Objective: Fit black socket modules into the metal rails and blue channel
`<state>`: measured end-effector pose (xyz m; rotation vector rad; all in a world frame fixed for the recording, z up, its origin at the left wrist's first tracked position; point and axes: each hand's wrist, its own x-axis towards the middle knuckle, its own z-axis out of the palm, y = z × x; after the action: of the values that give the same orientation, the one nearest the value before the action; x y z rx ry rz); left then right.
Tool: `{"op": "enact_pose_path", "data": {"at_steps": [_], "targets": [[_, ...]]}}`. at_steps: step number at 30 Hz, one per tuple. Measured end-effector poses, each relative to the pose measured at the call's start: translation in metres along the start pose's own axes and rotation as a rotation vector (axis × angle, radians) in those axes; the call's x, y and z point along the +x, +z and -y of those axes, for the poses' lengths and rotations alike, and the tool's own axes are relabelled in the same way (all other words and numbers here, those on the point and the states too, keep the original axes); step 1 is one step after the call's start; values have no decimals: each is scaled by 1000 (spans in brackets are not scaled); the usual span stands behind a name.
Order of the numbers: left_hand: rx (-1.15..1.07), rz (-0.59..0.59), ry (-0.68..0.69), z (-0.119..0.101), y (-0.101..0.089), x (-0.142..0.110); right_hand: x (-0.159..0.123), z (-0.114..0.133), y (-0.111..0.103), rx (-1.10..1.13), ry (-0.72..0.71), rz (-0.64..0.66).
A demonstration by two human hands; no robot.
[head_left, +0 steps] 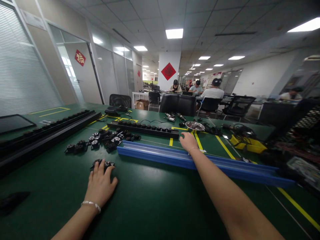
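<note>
My left hand reaches over the green table with its fingers spread, fingertips resting on a small black part. Beyond the blue channel, my right hand has its fingers curled at the right end of a black rail carrying a row of round black parts. What lies between those fingertips is hidden. My right forearm crosses above the blue channel. A loose heap of black parts with silvery discs lies between my left hand and the rail.
Long black rails run along the left side. At the back are a metal bowl and power screwdrivers. To the right sits a yellow holder with tools and cables. Several people sit at tables further off.
</note>
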<state>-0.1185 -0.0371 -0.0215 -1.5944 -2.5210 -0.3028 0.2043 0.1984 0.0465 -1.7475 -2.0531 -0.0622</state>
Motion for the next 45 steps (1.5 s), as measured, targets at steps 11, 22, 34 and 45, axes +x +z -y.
{"op": "enact_pose_path", "data": {"at_steps": [11, 22, 34, 45], "targets": [[-48, -19, 69, -2, -10, -9, 75, 4, 63, -73, -83, 310], [-490, -24, 50, -14, -30, -23, 35, 24, 11, -99, -226, 260], [-2126, 514, -487, -155, -42, 23, -51, 42, -82, -171, -261, 76], [-2252, 625, -542, -167, -39, 65, -140, -6, -110, -197, -276, -33]]}}
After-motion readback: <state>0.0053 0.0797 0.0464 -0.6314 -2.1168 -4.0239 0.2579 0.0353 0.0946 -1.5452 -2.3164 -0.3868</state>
